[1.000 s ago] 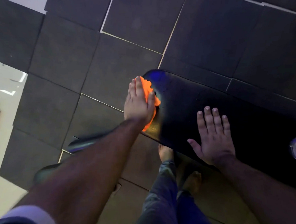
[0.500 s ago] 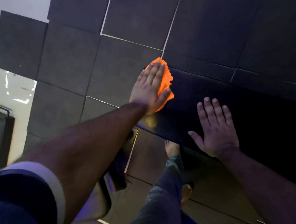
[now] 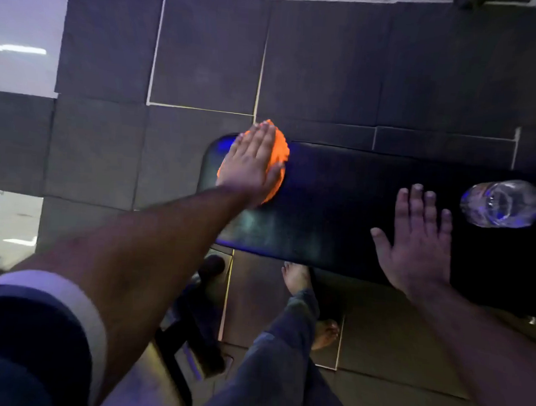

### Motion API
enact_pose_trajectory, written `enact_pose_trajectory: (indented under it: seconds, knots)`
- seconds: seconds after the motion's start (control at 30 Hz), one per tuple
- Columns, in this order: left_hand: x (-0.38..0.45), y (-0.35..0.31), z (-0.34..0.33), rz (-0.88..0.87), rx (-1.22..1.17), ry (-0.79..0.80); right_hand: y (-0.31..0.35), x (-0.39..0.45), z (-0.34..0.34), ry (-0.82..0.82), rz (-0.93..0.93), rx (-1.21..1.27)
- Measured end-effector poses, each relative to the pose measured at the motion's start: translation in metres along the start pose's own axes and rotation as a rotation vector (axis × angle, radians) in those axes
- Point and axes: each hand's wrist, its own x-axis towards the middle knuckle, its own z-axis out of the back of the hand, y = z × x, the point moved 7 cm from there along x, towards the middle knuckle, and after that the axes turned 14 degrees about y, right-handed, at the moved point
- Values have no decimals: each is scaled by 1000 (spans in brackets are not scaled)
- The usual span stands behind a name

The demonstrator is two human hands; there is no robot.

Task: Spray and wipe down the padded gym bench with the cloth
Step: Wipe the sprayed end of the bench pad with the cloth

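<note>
Nearest me, two bare feet (image 3: pixel 300 279) and grey trouser legs on the floor. Further out, my right hand (image 3: pixel 419 245) lies flat and open on the black padded gym bench (image 3: pixel 338 206), fingers spread, no grip on anything. My left hand (image 3: pixel 251 163) is flat too, palm pressing one bright orange fuzzy cloth (image 3: pixel 278 153) onto the bench's far left end. One clear plastic bottle (image 3: pixel 505 203) lies on the padding to the right. Beyond, dark floor tiles (image 3: pixel 206 60).
</note>
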Motion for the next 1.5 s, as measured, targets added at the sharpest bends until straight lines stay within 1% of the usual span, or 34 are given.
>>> enact_pose_trajectory:
  seconds: [0.03,0.07,0.1,0.13,0.2,0.27,0.33,0.37,0.4,0.43,0.5,0.57,0.63,0.67,0.7,0.73,0.8,0.83,0.87,0.9,0.93,0.97,1.03,1.07,1.13,1.17,1.2,1.23,1.27,1.33,1.4,1.43,1.47,1.5]
  knots:
    - [11,-15,4,147,-70,-31,-1,0,-2,0,2,0]
    - [22,-35,6,246,-133,-39,0,1,-3,-4,-2,5]
    - [31,-56,4,287,-178,-29,0,1,-5,-11,-8,12]
    - [36,-78,1,265,-200,-18,0,1,-6,-22,-11,20]
    - [29,-118,-12,89,-133,-3,-4,0,-9,-51,-5,23]
    - [-6,-136,-32,-220,1,-4,-7,-1,-9,-61,18,31]
    - [-51,-115,-58,-503,204,-11,-7,-1,-8,-59,23,44]
    - [-69,-89,-66,-569,280,2,-7,-1,-7,-61,16,46]
    - [-81,-60,-68,-569,313,21,-6,-1,-7,-63,10,44]
    - [-87,-31,-65,-510,305,20,-5,0,-7,-65,10,38]
    - [-80,4,-52,-264,203,2,-3,2,-9,-74,19,20]
    - [-59,-7,-39,24,14,-58,-3,4,-10,-82,12,-1]
    - [-44,-45,-40,235,-193,-121,-4,3,-12,-79,8,-5]
    - [-41,-69,-47,263,-249,-128,-3,2,-12,-81,9,-4]
    - [-42,-94,-55,223,-242,-126,-2,1,-11,-85,12,-2]
    - [-48,-119,-65,122,-188,-107,-2,2,-9,-87,15,2]
    - [-83,-144,-91,-169,-25,-66,-2,0,-6,-78,26,1]
    - [-101,-138,-102,-292,41,-66,-3,-1,-5,-73,35,1]
    - [-114,-121,-110,-371,91,-69,-3,-1,-4,-67,42,3]
    - [-123,-96,-115,-392,123,-63,-4,-1,-3,-62,44,7]
    - [-129,-69,-114,-353,140,-50,-3,0,-3,-57,45,12]
    - [-131,-42,-109,-273,137,-56,-2,0,-2,-54,44,16]
    - [-123,-10,-93,-68,51,-60,1,0,-3,-56,30,11]
    - [-113,-10,-83,46,-24,-90,2,0,-3,-57,22,11]
    - [-86,-32,-63,258,-186,-171,3,0,-3,-54,28,21]
    - [-73,-49,-59,334,-259,-172,2,0,-3,-48,37,31]
    - [-62,-69,-58,362,-294,-158,0,-1,-3,-44,44,49]
    - [-56,-93,-60,332,-277,-139,-3,-3,-3,-45,48,77]
    - [-56,-120,-65,247,-219,-114,-6,-8,-3,-55,46,107]
    - [-78,-160,-81,-34,-64,-39,-17,-29,-7,-87,24,129]
    - [-104,-161,-95,-333,95,-25,-32,-59,-18,-106,-11,99]
    - [-109,-150,-97,-432,155,-19,-42,-73,-24,-104,-41,80]
    - [-109,-136,-96,-476,197,3,-54,-84,-30,-91,-80,62]
    - [-104,-123,-92,-454,220,25,-65,-92,-35,-72,-116,50]
